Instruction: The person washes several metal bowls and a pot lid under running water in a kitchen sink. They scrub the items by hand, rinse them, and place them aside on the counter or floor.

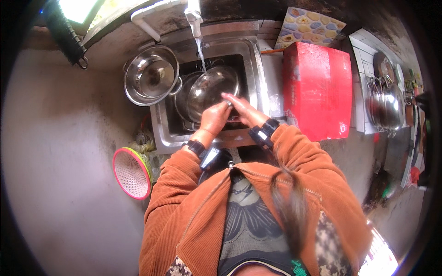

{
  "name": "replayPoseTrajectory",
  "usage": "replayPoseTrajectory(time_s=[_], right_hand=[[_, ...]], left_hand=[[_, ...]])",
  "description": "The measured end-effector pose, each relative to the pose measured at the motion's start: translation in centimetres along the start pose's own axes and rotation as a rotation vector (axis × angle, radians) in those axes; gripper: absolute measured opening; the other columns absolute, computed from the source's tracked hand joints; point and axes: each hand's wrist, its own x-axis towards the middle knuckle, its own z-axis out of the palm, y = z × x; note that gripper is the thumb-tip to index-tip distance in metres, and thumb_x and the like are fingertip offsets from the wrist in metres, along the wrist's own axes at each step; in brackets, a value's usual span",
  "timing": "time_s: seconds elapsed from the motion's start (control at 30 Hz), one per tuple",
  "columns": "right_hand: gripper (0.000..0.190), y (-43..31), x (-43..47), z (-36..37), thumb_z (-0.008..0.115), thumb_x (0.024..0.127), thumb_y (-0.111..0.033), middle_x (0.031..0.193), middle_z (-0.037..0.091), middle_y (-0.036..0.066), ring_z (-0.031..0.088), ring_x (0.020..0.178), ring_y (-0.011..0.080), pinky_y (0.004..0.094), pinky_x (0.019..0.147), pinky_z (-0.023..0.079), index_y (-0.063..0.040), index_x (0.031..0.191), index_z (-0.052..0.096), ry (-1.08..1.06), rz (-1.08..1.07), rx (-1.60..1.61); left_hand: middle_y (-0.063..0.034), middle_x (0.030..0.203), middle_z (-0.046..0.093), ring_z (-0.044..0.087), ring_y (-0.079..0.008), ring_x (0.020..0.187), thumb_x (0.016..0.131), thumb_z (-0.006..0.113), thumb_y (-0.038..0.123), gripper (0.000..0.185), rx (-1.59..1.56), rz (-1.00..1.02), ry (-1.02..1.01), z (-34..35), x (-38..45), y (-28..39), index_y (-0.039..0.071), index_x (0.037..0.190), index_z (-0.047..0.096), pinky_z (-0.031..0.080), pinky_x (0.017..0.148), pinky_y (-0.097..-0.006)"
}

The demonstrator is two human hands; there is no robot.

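A shiny round metal vessel [212,89], either a bowl or a lid, lies tilted over a larger metal pot [181,93] in the stainless steel sink [260,86]. Water runs onto it from the white faucet [195,26]. My left hand [214,119] is curled at the vessel's near edge, its fingertips hidden. Beside it, my right hand [244,111] grips the vessel's near right rim, one digit stretched over the surface and the others lower down. Both hands look wet and meet near the rim. Black straps with small devices circle both wrists.
A two-handled metal pot [152,76] rests on the sink's left edge. To the right stands a red box [317,93], with a pebble-patterned board [309,27] behind it. Stacked metal pans [385,101] sit farther right. A pink-rimmed plastic basket [133,174] is at lower left.
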Motion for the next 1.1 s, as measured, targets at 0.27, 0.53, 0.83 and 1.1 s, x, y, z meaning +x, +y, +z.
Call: replayPoseTrajectory(time_s=[0.27, 0.53, 0.83, 1.1], right_hand=[[0.044, -0.4, 2.0, -4.2, 0.049, 0.09, -0.027, 0.106, 0.063, 0.019, 0.064, 0.091, 0.032, 0.0466, 0.067, 0.058, 0.004, 0.121, 0.054, 0.108, -0.206, -0.464], [0.047, -2.4, 1.5, -4.5, 0.061, 0.086, -0.037, 0.077, 0.067, 0.016, 0.065, 0.058, 0.0232, 0.0334, 0.046, 0.051, 0.006, 0.106, 0.063, 0.088, -0.166, -0.674], [0.035, -3.8, 4.0, -5.7, 0.057, 0.094, -0.038, 0.08, 0.069, 0.016, 0.068, 0.072, 0.028, 0.0403, 0.069, 0.052, -0.008, 0.112, 0.061, 0.424, -0.793, -0.561], [0.023, -2.6, 11.1, 0.1, 0.063, 0.077, -0.011, 0.1, 0.065, 0.016, 0.056, 0.099, 0.0366, 0.0452, 0.086, 0.048, -0.008, 0.099, 0.069, 0.366, -1.229, -1.258]], left_hand=[[-0.0171, 0.11, 0.063, 0.06, -0.0367, 0.101, 0.08, 0.074, 0.024, 0.047, 0.333, -0.055, 0.508, -2.9, -4.4, -4.1, 0.002, 0.118, 0.057, 0.046, 0.092, -0.0433], [-0.0216, 0.11, 0.06, 0.069, -0.0301, 0.086, 0.089, 0.042, 0.006, 0.039, -1.278, -0.935, 0.075, -1.8, -4.3, -5.2, -0.005, 0.127, 0.04, 0.061, 0.066, -0.0369], [-0.0228, 0.114, 0.055, 0.068, -0.0351, 0.084, 0.084, 0.037, 0.0, 0.048, -1.245, -0.985, 0.226, -0.6, -4.5, -5.2, -0.002, 0.132, 0.029, 0.065, 0.064, -0.0366], [-0.0174, 0.112, 0.057, 0.068, -0.0304, 0.087, 0.087, 0.039, 0.003, 0.048, -1.217, -0.991, 0.17, -0.5, -4.5, -5.2, 0.002, 0.135, 0.033, 0.062, 0.06, -0.0321]])
